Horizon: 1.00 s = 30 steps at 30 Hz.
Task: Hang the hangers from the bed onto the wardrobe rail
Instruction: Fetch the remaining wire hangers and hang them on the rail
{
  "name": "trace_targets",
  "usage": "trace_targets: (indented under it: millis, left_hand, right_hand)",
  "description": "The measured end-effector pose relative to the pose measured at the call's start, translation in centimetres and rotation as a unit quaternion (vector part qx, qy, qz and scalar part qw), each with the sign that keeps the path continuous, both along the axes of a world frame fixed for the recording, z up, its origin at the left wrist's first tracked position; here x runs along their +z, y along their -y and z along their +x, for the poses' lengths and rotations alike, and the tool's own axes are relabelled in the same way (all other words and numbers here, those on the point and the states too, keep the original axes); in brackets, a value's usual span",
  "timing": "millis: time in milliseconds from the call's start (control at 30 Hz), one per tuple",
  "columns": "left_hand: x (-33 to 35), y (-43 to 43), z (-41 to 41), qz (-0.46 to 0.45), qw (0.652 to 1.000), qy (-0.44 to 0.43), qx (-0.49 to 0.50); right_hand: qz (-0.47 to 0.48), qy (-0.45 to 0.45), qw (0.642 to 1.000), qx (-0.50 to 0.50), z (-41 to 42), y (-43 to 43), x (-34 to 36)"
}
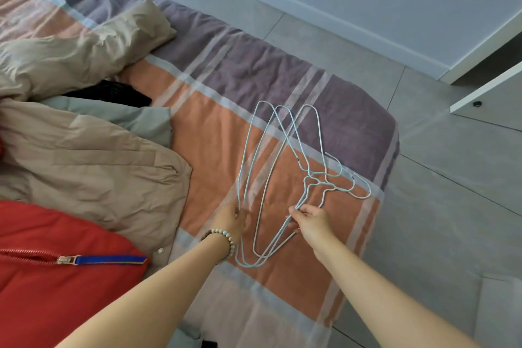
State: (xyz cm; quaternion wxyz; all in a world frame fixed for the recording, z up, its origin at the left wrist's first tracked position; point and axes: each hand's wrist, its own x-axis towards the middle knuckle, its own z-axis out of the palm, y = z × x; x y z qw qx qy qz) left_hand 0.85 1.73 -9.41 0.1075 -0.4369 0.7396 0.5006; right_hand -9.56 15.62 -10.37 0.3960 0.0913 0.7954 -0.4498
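- three pale blue wire hangers (278, 175) lie overlapped on the striped bedcover (214, 133), near the bed's corner.
- left hand (233, 217) pinches their long bars; right hand (309, 220) pinches a wire just below the hooks.
- nothing looks hung yet: the wardrobe rail is out of view, so lifting, carrying and hanging all remain.

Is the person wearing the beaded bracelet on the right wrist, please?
No, the beaded bracelet sits on the wrist of the left hand; the right hand, pinching the hangers, has a bare wrist.
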Motion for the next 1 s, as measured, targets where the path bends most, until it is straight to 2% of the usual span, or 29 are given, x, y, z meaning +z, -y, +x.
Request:
trace_targets:
  millis: [200, 433, 500, 633, 700, 833, 900, 1000]
  left_hand:
    - [3.1, 0.5, 0.6, -0.072, 0.993, -0.059, 0.067]
    - [8.4, 0.9, -0.5, -0.016, 0.988, -0.118, 0.098]
    - [10.2, 0.8, -1.1, 0.01, 0.983, -0.135, 0.124]
    - [12.7, 0.8, -1.7, -0.016, 0.98, -0.153, 0.123]
    - [13.0, 1.2, -1.5, -0.069, 0.981, -0.132, 0.126]
    - [12.7, 0.8, -1.3, -0.2, 0.976, 0.015, 0.081]
    - [12.3, -0.4, -1.5, -0.194, 0.979, 0.036, 0.051]
    - [10.0, -2.7, -2.3, -0.131, 0.991, 0.031, -0.019]
  right_hand:
    - [-0.005, -0.034, 0.999, 0.014, -0.5, -1.5, 3.0]
    - [-0.135, -0.004, 0.991, 0.019, -1.7, -2.8, 11.1]
    - [-0.155, -0.007, 0.988, 0.002, -2.3, -2.9, 12.9]
    - [-0.163, -0.036, 0.986, -0.004, -3.2, -3.2, 15.4]
    - [-0.163, -0.053, 0.985, 0.006, -3.3, -3.4, 16.0]
    - [-0.166, -0.048, 0.985, 0.012, -3.0, -3.8, 16.2]
    - [-0.157, -0.044, 0.986, 0.029, -2.6, -4.1, 15.8]
    - [-0.152, -0.044, 0.987, 0.035, -2.1, -4.9, 14.9]
